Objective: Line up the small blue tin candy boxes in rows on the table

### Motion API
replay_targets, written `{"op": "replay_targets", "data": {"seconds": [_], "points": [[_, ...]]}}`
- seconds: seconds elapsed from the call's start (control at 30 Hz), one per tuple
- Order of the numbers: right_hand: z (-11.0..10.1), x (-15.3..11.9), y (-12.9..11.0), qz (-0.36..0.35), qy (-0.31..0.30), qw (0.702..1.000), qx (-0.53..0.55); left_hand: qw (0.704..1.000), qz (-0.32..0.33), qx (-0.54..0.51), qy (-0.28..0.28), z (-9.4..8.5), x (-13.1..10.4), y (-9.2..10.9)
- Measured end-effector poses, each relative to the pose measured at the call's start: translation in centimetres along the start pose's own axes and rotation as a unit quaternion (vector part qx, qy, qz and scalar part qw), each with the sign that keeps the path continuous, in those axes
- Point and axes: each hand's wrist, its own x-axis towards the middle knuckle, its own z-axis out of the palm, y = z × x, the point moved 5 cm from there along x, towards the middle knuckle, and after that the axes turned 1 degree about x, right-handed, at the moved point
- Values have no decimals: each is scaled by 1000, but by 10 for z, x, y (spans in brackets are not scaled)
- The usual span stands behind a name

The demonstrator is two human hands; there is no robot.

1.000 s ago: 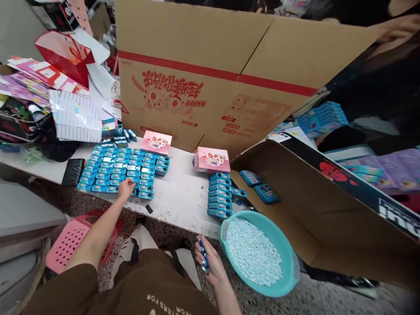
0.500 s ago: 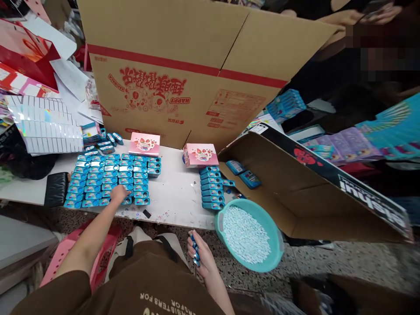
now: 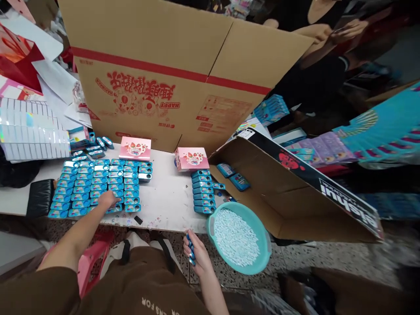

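Note:
My left hand (image 3: 108, 199) rests on the near edge of a grid of small blue tins (image 3: 98, 186) laid in rows on the white table (image 3: 164, 197); its fingers cover one tin. My right hand (image 3: 197, 256) hangs below the table edge, shut on a few small blue tins (image 3: 190, 251). A column of stacked blue tins (image 3: 203, 191) stands at the table's right end. Beside my right hand sits a teal basin (image 3: 259, 232) filled with pale blue tablets (image 3: 234, 238).
Two pink boxes (image 3: 135, 148) (image 3: 191, 158) lie at the back of the table before a large cardboard carton (image 3: 170, 74). An open carton (image 3: 288, 197) lies on its side at the right. A person's hands (image 3: 328, 33) are behind. A pink basket (image 3: 87, 262) sits under the table.
The view has swung right and down. My left hand has slid slightly toward the near row of tins. My right hand keeps its tins beside the basin.

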Motion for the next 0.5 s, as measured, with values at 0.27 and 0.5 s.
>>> {"op": "replay_targets", "data": {"seconds": [0.27,0.5], "points": [[28,-2,14,-36,-21,999,9,999,-20,-48,9,2,-6,2],[59,0,25,-43,-59,995,-61,984,54,-83,147,2,-44,-17]]}}
